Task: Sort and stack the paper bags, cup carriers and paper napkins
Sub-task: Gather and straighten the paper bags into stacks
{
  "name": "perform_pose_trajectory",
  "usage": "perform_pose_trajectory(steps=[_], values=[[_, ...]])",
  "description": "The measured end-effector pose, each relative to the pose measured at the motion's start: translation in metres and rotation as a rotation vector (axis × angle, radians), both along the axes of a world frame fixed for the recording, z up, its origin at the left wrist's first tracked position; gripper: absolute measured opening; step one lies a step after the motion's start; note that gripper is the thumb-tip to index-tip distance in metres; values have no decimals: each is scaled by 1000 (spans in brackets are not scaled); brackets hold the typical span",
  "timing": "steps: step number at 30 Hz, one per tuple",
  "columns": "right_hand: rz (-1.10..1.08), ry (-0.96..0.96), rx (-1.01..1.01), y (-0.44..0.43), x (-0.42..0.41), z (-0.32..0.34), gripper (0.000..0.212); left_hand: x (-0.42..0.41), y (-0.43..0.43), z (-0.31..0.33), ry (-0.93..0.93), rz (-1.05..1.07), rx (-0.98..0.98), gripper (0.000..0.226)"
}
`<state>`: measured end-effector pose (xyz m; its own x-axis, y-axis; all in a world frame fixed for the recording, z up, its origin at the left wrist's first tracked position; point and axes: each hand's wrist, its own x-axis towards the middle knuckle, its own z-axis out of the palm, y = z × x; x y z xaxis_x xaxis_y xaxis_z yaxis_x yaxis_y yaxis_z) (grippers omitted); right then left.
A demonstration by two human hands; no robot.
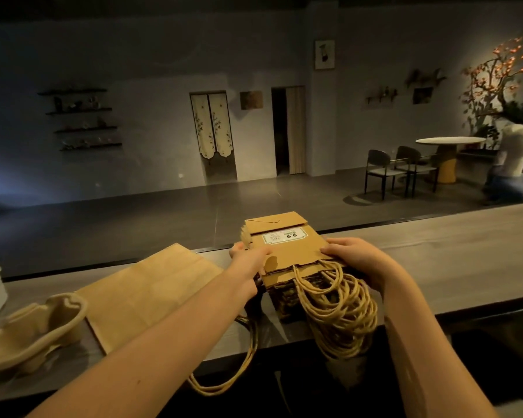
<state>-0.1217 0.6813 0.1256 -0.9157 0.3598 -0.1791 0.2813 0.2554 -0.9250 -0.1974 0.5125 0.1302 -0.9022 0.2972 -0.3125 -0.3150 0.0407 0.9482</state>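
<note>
Clamped stack of handled paper bags from both sides.
Wrapped left grip and right grip round its edges, on surface by near edge, right of flat paper bag and pulp cup carrier.

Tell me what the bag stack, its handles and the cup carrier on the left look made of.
Bag stack: matte brown kraft paper, going by its creased folds. Handles: twisted paper cord, probably; spiral strands show. Cup carrier: moulded pulp, likely; dull, thick, rounded walls.
</note>
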Motion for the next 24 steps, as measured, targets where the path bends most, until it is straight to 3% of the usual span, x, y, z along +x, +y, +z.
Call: perform_pose_trajectory(steps=[2,6,11,13,16,18,21,24], values=[[-1,-16,104,-6,7,-2,24,1,2,0,-6,-8,-18,61],[-50,-40,244,-11,16,-3,31,7,9,-4,13,-93,-87,46],[-82,-25,36,4,21,-3,29,14,18,-11,48,-125,-79,42],[-84,-36,-45,14,19,-6,40,12,18,-8,48,-138,-87,41],[-76,32,-364,24,12,-10,53,4,15,0,22,-102,-92,30],[-72,83,-464,25,4,-6,57,2,12,6,11,-92,-74,20],[-125,21,-279,18,-10,2,59,4,13,9,17,-144,-134,17],[-95,-58,-47,4,-16,4,41,13,16,16,67,-166,-190,13]])
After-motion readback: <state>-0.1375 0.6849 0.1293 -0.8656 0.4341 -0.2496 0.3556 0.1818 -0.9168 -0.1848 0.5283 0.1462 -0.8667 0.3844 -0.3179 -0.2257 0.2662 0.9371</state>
